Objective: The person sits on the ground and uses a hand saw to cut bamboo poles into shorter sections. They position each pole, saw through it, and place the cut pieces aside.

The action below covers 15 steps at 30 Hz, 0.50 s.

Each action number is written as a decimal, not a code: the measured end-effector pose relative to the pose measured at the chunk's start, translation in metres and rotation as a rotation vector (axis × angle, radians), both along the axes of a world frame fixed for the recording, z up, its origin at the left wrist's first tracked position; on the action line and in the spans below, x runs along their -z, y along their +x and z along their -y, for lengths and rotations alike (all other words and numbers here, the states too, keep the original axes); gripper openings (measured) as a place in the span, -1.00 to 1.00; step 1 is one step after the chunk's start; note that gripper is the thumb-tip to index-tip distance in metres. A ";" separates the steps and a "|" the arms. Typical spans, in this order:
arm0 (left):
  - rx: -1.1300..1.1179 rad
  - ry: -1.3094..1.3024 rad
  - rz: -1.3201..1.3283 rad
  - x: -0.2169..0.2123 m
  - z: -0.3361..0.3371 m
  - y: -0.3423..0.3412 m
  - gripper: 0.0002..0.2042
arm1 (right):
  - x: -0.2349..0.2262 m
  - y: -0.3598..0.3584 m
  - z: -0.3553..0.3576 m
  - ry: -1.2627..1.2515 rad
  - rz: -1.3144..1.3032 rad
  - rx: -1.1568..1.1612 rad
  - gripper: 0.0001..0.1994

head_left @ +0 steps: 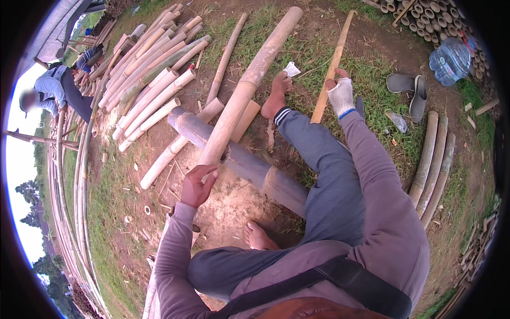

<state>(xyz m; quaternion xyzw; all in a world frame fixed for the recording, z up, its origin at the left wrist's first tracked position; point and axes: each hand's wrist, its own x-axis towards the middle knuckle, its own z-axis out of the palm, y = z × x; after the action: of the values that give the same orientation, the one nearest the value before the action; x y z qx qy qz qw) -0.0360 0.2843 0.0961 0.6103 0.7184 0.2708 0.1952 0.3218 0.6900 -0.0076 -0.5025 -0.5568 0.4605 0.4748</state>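
The right hand (340, 94), in a white fingerless glove, grips a flat bamboo strip (334, 64) that slants beside the person's outstretched leg (316, 141). The bare left hand (198, 186) is half open, its fingers loosely bent, just beside the near end of a thick bamboo pole (247, 87); that pole lies across a dark bamboo log (247, 167) near the ground.
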 end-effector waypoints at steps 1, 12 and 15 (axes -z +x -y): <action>0.020 -0.089 0.146 -0.007 -0.024 0.009 -0.63 | -0.013 -0.015 0.017 0.023 -0.102 -0.049 -0.41; -0.169 -0.015 0.346 0.023 -0.151 0.127 -0.35 | -0.033 -0.121 0.186 0.258 -0.137 -0.216 -0.49; -0.197 0.015 0.054 0.014 -0.141 0.114 -0.36 | -0.050 -0.057 0.187 0.073 0.016 -0.326 -0.61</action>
<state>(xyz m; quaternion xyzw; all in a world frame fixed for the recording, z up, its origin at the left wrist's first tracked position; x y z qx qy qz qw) 0.0778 0.4255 0.0823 0.5306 0.7674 0.3105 0.1821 0.2648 0.5029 0.0420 -0.3919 -0.6510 0.5068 0.4072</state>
